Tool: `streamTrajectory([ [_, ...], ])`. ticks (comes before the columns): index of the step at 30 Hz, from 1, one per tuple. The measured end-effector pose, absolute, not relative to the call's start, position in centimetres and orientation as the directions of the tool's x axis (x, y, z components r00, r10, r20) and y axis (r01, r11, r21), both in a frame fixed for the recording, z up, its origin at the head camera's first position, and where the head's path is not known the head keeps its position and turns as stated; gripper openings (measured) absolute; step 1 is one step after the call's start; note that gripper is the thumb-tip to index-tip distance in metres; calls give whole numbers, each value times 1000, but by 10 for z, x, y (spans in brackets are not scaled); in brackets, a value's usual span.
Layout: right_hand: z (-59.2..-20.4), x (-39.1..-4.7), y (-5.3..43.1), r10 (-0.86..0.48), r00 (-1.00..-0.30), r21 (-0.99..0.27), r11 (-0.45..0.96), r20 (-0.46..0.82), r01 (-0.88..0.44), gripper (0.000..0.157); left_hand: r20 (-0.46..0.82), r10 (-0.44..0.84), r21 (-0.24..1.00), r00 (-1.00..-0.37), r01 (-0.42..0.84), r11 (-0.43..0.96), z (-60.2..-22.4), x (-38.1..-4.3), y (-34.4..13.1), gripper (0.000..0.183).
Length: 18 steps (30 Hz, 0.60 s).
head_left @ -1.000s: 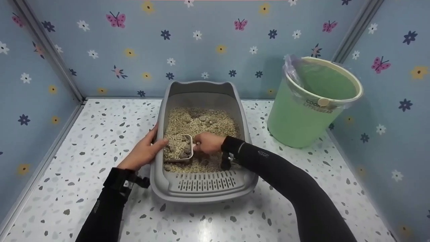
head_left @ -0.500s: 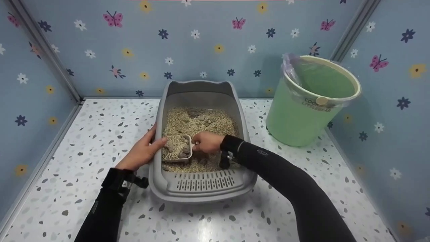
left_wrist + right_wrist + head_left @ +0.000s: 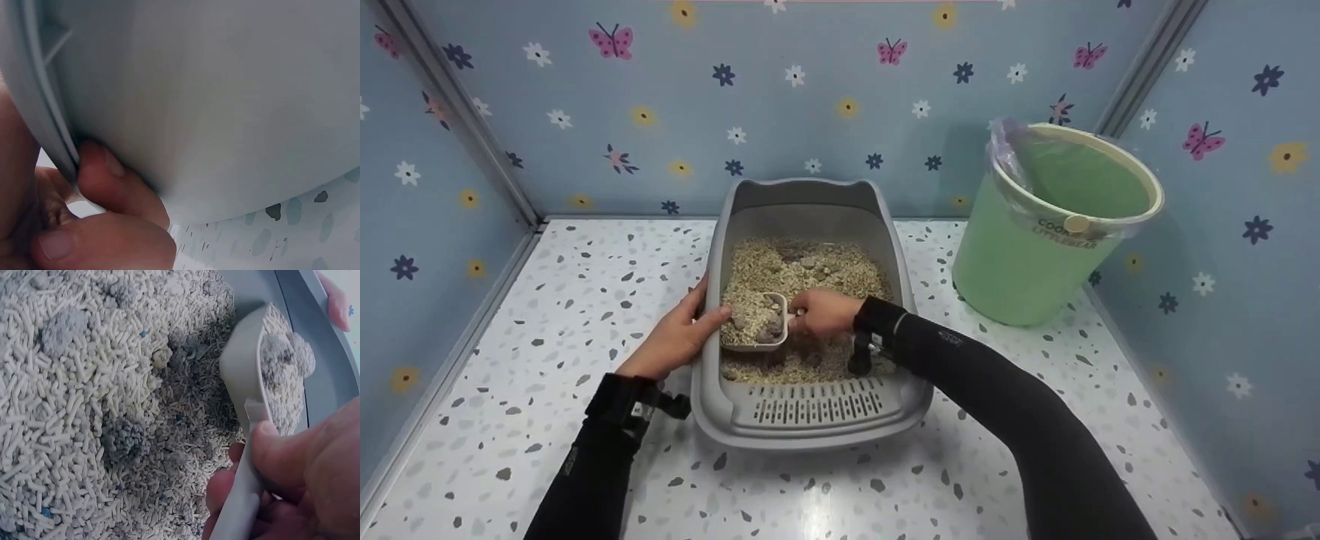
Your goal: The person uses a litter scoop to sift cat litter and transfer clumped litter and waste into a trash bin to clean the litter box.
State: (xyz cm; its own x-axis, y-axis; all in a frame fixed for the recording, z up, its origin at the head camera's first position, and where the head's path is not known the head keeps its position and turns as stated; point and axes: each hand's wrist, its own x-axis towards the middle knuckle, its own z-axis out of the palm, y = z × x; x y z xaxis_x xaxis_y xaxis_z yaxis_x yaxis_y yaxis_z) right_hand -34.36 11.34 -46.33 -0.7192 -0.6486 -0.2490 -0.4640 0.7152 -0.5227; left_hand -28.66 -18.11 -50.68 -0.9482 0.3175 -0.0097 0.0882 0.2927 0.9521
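Note:
A grey litter box (image 3: pixel 810 436) stands on the speckled floor, holding pale pellet litter (image 3: pixel 847 274) with darker clumps (image 3: pixel 126 439). My left hand (image 3: pixel 671 341) grips its left rim, thumb over the top. In the left wrist view the fingers (image 3: pixel 121 188) curl under the rim, against the outer wall. My right hand (image 3: pixel 826 313) holds a white litter scoop (image 3: pixel 242 360) by its handle, thumb on top. Heaped with pellets and grey clumps, the scoop is just above the litter near the left wall, close to my left thumb. Its underside is hidden in the head view.
A green trash bin (image 3: pixel 1020 262) with a clear plastic liner stands to the right of the box, near the back corner. Flowered blue panels (image 3: pixel 810 105) close in the back and both sides. White speckled floor (image 3: pixel 585 300) surrounds the box.
The scoop has risen slightly from the litter and levelled a little, still full. My left hand keeps its place on the rim. The head view has shifted slightly.

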Motion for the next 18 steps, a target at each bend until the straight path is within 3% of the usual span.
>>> streamTrajectory([
  [2, -462, -343, 114, -641, -726, -518, 722, -251, -459, 17, -6, 321, 953, -947, 92, 288, -507, -286, -182, 84],
  [8, -461, -342, 115, -579, -772, -523, 758, -263, -391, 32, 1, 321, 952, -947, 99, 288, -507, -287, -182, 86],
  [18, -454, -334, 121, -403, -899, -642, 738, -171, -209, 21, 19, 335, 953, -942, 119, 280, -509, -288, -183, 85],
])
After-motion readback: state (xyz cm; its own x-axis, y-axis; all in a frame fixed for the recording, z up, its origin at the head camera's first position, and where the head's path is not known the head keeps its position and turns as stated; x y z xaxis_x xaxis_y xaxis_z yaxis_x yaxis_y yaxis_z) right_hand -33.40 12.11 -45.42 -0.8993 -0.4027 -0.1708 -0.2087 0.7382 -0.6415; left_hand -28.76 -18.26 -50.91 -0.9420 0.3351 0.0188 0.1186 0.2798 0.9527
